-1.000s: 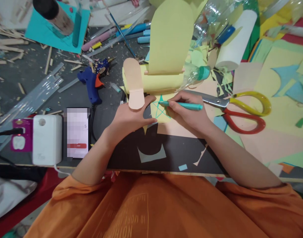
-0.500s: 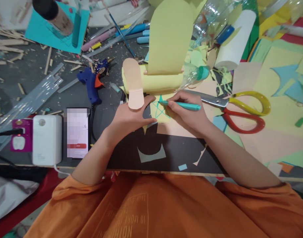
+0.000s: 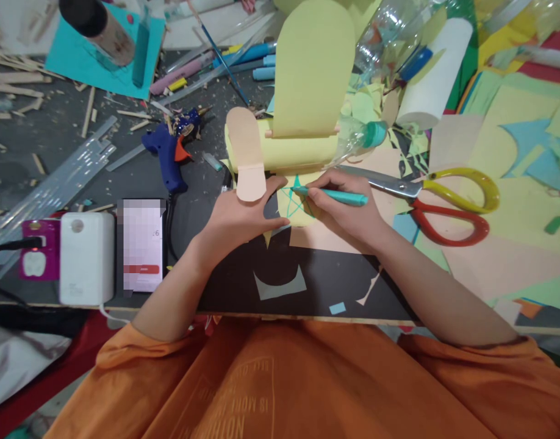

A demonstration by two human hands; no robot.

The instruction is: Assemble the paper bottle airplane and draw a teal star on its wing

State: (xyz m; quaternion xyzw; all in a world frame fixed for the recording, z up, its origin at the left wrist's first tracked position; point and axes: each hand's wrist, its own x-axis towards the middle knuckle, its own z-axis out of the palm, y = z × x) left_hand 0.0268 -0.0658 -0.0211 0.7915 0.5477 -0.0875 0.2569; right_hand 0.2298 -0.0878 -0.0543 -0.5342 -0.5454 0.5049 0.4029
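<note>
My right hand (image 3: pixel 353 210) is closed around a teal marker (image 3: pixel 346 196), its tip on a star outline drawn on a small yellow paper piece (image 3: pixel 301 216). One upper point of the star is filled in teal. My left hand (image 3: pixel 238 222) lies with thumb and finger spread at the paper's left side, touching its edges. A rounded peach paper strip (image 3: pixel 246 137) partly covers the left fingers. Just beyond both hands lies a plastic bottle wrapped in yellow paper (image 3: pixel 302 151), with a teal cap (image 3: pixel 375 134) and an upright yellow paper flap (image 3: pixel 314 70).
Large scissors (image 3: pixel 417 192) with red and yellow handles lie right of my right hand. To the left are a blue glue gun (image 3: pixel 168 152), glue sticks (image 3: pixel 55 189), a phone (image 3: pixel 143 244) and a white power bank (image 3: pixel 86 259). Paper scraps (image 3: pixel 282 285) lie near the front edge.
My right hand and the marker have shifted very slightly left over the star. The left hand stays in place.
</note>
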